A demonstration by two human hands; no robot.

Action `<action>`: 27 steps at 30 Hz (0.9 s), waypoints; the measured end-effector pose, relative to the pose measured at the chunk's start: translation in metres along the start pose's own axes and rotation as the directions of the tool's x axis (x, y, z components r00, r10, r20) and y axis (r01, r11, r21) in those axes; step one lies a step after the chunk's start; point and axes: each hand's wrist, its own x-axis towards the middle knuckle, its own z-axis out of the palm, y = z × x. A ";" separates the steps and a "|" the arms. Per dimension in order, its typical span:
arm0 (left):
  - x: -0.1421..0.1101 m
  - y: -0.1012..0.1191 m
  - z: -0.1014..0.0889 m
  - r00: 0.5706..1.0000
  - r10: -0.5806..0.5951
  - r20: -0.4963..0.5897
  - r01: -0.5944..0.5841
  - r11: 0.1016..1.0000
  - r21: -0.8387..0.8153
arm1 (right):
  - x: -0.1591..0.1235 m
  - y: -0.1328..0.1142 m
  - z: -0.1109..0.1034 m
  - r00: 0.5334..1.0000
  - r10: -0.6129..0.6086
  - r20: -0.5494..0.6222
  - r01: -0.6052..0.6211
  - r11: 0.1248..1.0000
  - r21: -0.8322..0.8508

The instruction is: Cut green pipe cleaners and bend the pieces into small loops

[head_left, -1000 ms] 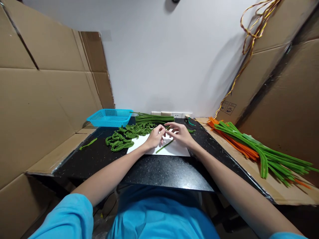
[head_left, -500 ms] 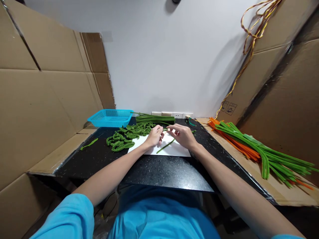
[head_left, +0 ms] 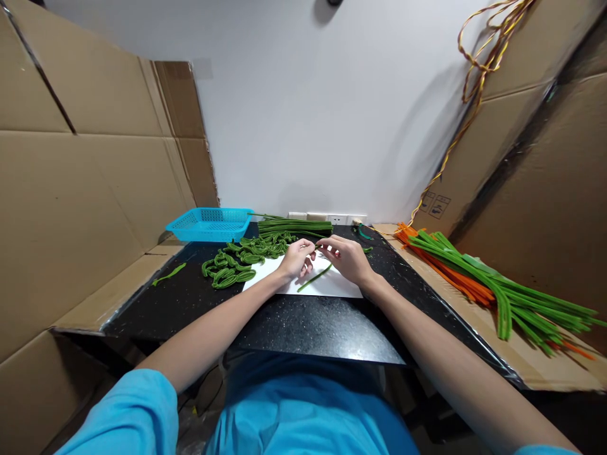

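My left hand (head_left: 298, 259) and my right hand (head_left: 348, 258) meet over a white sheet (head_left: 263, 279) on the black table. Both have their fingers pinched on a dark green pipe cleaner (head_left: 318, 247), mostly hidden by the fingertips. A green pipe cleaner length (head_left: 313, 279) slants across the sheet below them; whether it joins the held piece I cannot tell. Left of the sheet lies a pile of green pipe cleaners bent into loops (head_left: 228, 277). Behind my hands rests a bundle of straight dark green pipe cleaners (head_left: 296, 226).
A blue plastic basket (head_left: 211, 225) stands at the back left. Light green pipe cleaners (head_left: 502, 284) and orange ones (head_left: 462, 284) lie on cardboard at the right. A green strip (head_left: 169, 275) is at the left. Sockets (head_left: 337, 219) and a twisted yellow cord (head_left: 446, 165) are by the wall.
My fingertips have come closer together, and the held pipe cleaner shows less between them. The other things have stayed where they were.
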 end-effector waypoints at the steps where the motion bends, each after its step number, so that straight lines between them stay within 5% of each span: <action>1: 0.001 0.000 0.000 1.000 0.003 -0.004 -0.003 1.000 0.006 | 0.000 0.000 0.000 1.000 0.005 -0.002 -0.005 1.000 0.006; 27: 0.007 0.000 -0.004 1.000 0.029 0.004 -0.029 0.999 -0.016 | 0.000 -0.008 0.005 0.995 0.082 -0.047 -0.076 0.989 0.127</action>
